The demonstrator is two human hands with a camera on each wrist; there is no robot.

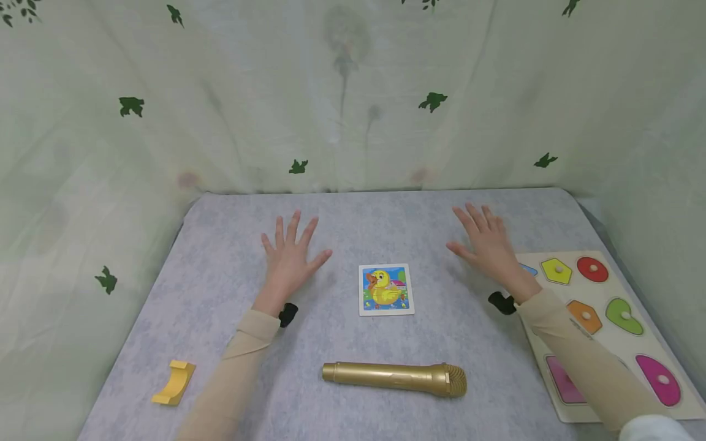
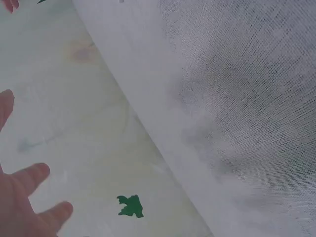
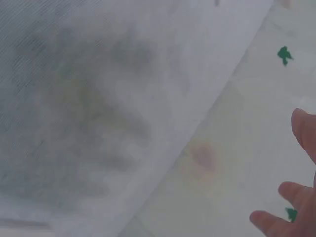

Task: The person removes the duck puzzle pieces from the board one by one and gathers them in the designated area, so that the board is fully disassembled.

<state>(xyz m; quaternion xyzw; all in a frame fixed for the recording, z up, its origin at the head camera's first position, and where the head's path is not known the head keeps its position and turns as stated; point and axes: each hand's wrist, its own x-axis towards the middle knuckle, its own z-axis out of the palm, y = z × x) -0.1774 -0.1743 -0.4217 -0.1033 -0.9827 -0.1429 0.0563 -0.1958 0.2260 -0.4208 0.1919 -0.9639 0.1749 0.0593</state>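
My left hand [image 1: 288, 263] hovers with spread fingers over the left part of the table, holding nothing. On the other side my right hand [image 1: 488, 248] is likewise spread, just off the upper left corner of a shape puzzle board [image 1: 601, 300]. Between the hands lies a square duck picture puzzle [image 1: 386, 290] in a white frame. Nearer to me, a gold microphone [image 1: 394, 378] lies crosswise with its mesh head to the right. A yellow arch-shaped block [image 1: 174, 383] sits at the front left. Both wrist views catch only parts of the spread fingers.
A grey-blue cloth covers the table [image 1: 353, 226]. Behind it and at both sides hangs a pale green curtain [image 1: 248, 92] with dark green leaf or bird shapes. The board carries several knobbed pieces, partly hidden under my right sleeve [image 1: 590, 361].
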